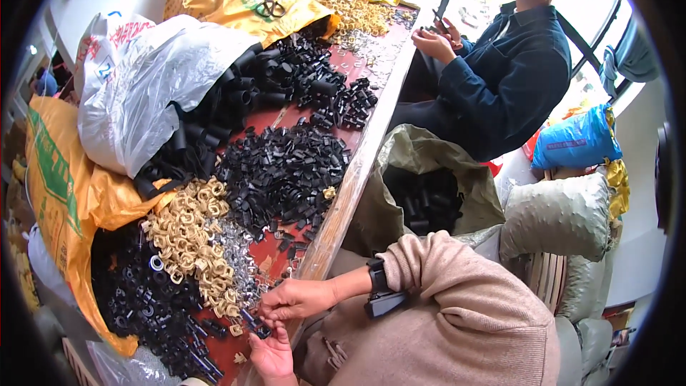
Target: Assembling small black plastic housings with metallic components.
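My right hand [294,299], in a beige sleeve with a black watch [376,276] at the wrist, is closed with fingertips pinched together at the table's near edge. What they pinch is mostly hidden. Just below it my left hand [273,354] is turned palm up, fingers curled, thumb and fingertips at a small black cylindrical part [260,327]. Beside the hands lie tan plastic bracket-like pieces [189,232], small clear or metal bits [241,256] and black ring-shaped and tubular parts [146,289]. A heap of small black pieces [282,171] spreads farther up the red tabletop.
A white sack [153,78] spills black cylinders; orange woven sacks [53,171] lie around it. Scissors [270,6] rest on another sack. Across the table corner sits a person in dark blue [500,78], hands around a small item. An open olive sack [475,196] holds black parts.
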